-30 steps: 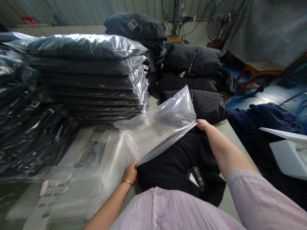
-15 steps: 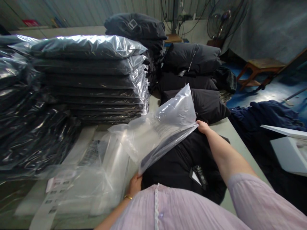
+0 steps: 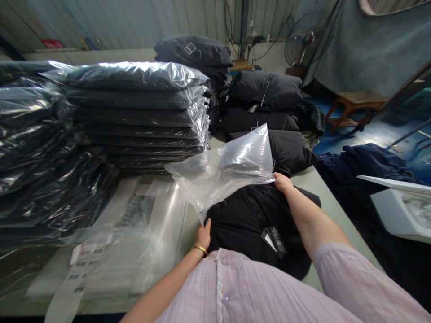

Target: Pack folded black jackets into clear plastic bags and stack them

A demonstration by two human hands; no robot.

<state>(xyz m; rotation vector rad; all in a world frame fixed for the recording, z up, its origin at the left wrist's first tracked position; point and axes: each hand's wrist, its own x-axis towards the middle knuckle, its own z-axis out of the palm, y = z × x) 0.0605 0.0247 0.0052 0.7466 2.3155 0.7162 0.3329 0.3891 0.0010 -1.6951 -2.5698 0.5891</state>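
A clear plastic bag (image 3: 232,163) stretches between my two hands above a folded black jacket (image 3: 242,220) lying on the table. My right hand (image 3: 283,181) is closed on the bag's right corner at its near edge. At the jacket's left side, my left hand (image 3: 203,235) pinches the bag's lower left corner, its fingers against the jacket. The bag's near edge rests over the far part of the jacket. A black and white hang tag (image 3: 274,240) lies on the jacket's front.
Bagged dark garments stand in a tall stack (image 3: 134,103) at the back left. Folded black jackets (image 3: 266,92) are piled behind the bag. Flat clear bags (image 3: 158,224) and a strip of stickers (image 3: 74,273) lie left. A white box (image 3: 400,211) stands right.
The bag's near edge has drawn back and spread over the jacket's far part. My left hand has moved up and right along the jacket's side. The view has shifted slightly.
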